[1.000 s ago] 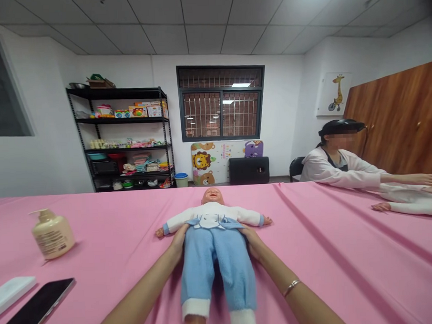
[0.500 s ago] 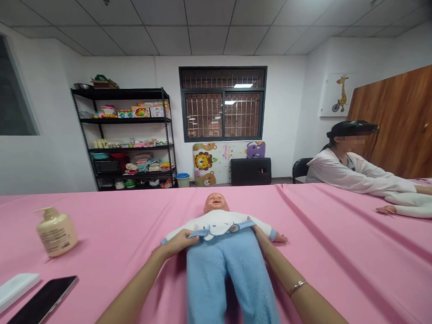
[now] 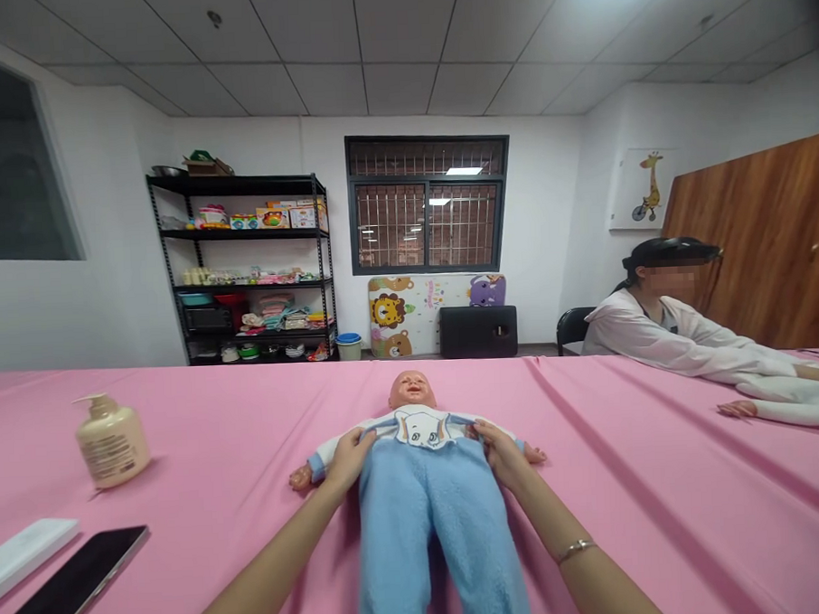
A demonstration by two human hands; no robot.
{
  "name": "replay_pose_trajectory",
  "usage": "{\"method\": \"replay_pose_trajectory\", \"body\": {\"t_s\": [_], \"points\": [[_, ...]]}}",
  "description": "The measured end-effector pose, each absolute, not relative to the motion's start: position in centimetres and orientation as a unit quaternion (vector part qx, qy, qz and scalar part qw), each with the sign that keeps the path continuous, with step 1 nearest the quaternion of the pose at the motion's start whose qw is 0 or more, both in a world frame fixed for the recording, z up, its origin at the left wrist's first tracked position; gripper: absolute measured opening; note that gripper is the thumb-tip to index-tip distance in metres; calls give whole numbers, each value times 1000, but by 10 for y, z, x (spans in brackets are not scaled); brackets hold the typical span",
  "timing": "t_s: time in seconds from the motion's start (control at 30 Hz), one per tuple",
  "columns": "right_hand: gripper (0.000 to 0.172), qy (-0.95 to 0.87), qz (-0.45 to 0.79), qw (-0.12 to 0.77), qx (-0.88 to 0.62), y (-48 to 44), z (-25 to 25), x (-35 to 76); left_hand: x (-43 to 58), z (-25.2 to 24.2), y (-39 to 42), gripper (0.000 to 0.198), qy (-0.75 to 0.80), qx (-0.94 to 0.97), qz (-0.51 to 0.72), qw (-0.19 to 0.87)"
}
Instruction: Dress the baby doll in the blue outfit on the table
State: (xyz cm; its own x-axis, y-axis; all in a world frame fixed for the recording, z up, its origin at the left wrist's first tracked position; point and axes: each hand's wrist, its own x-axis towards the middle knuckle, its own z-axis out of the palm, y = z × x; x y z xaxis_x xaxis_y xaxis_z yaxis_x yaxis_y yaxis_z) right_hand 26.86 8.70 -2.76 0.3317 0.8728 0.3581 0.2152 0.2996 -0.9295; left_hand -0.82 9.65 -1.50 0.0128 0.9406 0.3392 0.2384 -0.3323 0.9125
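Observation:
A baby doll (image 3: 413, 391) lies on its back on the pink cloth, its head away from me. It wears a white top with blue cuffs and light blue fleece overalls (image 3: 428, 496) with an animal-face bib (image 3: 423, 428). My left hand (image 3: 352, 456) is closed on the overalls at the left edge of the waist, beside the bib. On the other side, my right hand (image 3: 501, 450) pinches the overalls near the right strap. Some fingertips of both hands are hidden by the fabric. A bracelet (image 3: 576, 549) circles my right wrist.
To the left stand a pump bottle (image 3: 111, 444), a smartphone (image 3: 69, 584) and a white flat object (image 3: 30, 554) on the pink tablecloth (image 3: 217, 424). At the right, a person (image 3: 674, 323) in white leans over another doll (image 3: 794, 405). Black shelves (image 3: 243, 233) stand behind.
The bib has flipped up and now lies flat on the doll's chest, its face showing. Both hands have shifted slightly, and the doll's left-side hand has come into view.

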Motion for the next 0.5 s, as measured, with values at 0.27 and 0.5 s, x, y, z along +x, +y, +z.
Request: {"method": "replay_pose_trajectory", "body": {"t_s": [0.27,0.5], "points": [[42,-453,272,661,-533,88,-22,250,-12,-10,87,26,527,545,643,114],[28,-668,138,555,-476,62,40,181,9,-28,65,22,445,731,490,168]]}}
